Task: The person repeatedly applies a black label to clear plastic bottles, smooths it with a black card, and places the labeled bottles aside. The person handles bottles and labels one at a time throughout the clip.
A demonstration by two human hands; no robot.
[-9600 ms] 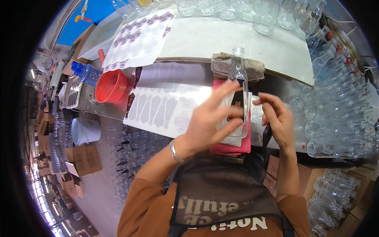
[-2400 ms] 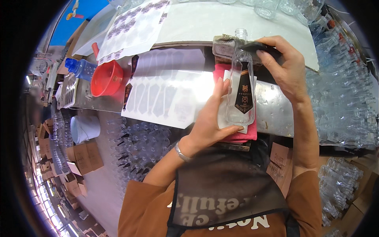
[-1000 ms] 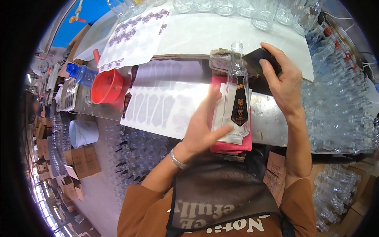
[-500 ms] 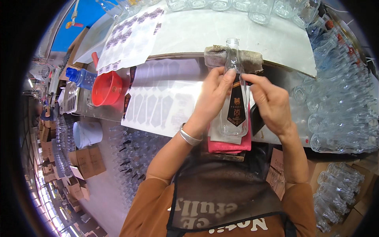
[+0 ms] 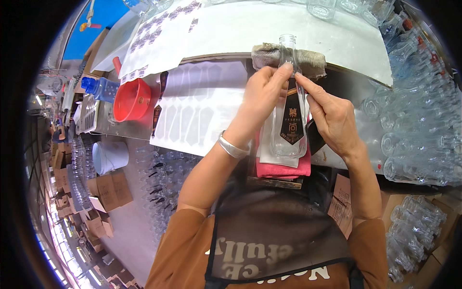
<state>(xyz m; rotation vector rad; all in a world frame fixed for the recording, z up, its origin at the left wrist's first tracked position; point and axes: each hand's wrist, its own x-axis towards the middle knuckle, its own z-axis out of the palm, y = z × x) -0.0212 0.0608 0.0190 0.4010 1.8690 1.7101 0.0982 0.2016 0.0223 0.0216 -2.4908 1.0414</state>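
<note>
A clear glass bottle [image 5: 288, 150] lies with its neck pointing away from me and its base over a folded pink cloth [image 5: 284, 171] and a pale pad. Its front carries a black tie-shaped label [image 5: 292, 118] with gold print. My left hand [image 5: 263, 91] is closed around the bottle's shoulder, thumb lying across it. At the right side of the shoulder, the index finger of my right hand [image 5: 337, 120] presses near the label's upper end, its other fingers curled. Beneath the bottle's neck sits a rolled grey cloth [image 5: 310, 65].
Left of the bottle lies a sheet of tie-shaped labels [image 5: 187, 123]. Beyond it are a red plastic pot [image 5: 130, 101] and a blue-capped bottle [image 5: 102, 88]. Many clear bottles [image 5: 418, 130] crowd the right side. A white bucket [image 5: 110, 157] and cartons [image 5: 111, 191] stand lower left.
The view has shifted slightly. Both hands stay on the bottle, and my right index fingertip still rests by the label's upper end.
</note>
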